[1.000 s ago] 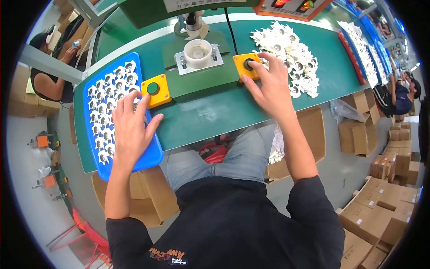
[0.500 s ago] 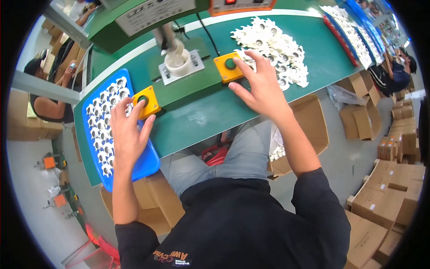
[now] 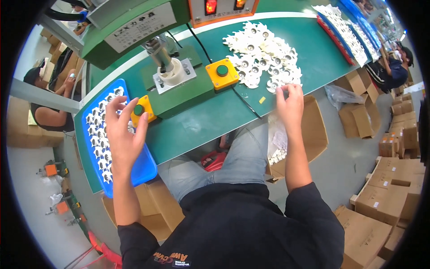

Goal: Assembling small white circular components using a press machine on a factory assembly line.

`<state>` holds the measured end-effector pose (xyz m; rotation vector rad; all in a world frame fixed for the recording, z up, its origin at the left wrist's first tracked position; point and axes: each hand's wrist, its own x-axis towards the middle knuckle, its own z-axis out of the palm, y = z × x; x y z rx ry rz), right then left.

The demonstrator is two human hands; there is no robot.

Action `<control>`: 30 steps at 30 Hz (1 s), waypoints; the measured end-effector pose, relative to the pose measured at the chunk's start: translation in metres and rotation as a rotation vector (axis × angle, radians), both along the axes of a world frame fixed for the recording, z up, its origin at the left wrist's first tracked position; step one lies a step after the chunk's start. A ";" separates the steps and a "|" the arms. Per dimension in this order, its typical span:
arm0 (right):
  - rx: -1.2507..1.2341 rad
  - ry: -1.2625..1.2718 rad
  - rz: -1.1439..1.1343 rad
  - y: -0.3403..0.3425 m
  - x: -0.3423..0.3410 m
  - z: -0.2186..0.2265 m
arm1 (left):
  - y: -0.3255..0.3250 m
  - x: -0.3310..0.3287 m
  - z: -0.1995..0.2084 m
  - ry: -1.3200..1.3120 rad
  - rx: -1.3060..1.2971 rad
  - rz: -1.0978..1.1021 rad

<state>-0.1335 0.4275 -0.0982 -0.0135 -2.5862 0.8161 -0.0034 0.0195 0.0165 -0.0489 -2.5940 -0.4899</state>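
My left hand [image 3: 123,134] is open, fingers spread and bent, held beside the left yellow button box [image 3: 144,110] with its green button. Over at the near edge of a pile of white plastic parts [image 3: 268,56], my right hand [image 3: 291,104] has its fingers bent in on a white part, mostly hidden by the fingertips. The right yellow button box [image 3: 222,74] stands untouched. Between the boxes, the metal ram [image 3: 160,56] of a green press [image 3: 139,31] reaches down into a round white holder [image 3: 172,74] on a metal plate.
At the left, a blue tray [image 3: 145,168] carries rows of white parts with dark round centres. A black cable [image 3: 246,102] and a yellow scrap [image 3: 262,100] lie on the green table [image 3: 197,123]. Cardboard boxes [image 3: 316,130] stand below the edge. Other people work farther off.
My right hand has left the right button box and moved right to the pile's near edge. My left hand has lifted off its button. The press ram has come down into the holder.
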 end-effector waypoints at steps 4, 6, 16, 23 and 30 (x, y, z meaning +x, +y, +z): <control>-0.125 0.077 0.057 0.003 0.004 0.000 | 0.010 -0.015 0.010 0.020 0.024 -0.018; -0.200 0.177 0.117 -0.001 0.008 0.012 | 0.012 -0.024 0.016 0.037 0.028 -0.010; -0.751 -0.050 0.465 -0.068 0.006 0.072 | 0.028 -0.113 0.029 -0.011 0.395 0.010; -0.606 -0.091 0.622 -0.162 -0.038 0.096 | 0.015 -0.100 0.022 0.012 0.080 0.047; -0.778 -0.231 0.793 -0.224 -0.042 0.126 | -0.046 0.004 0.039 -0.046 0.021 0.284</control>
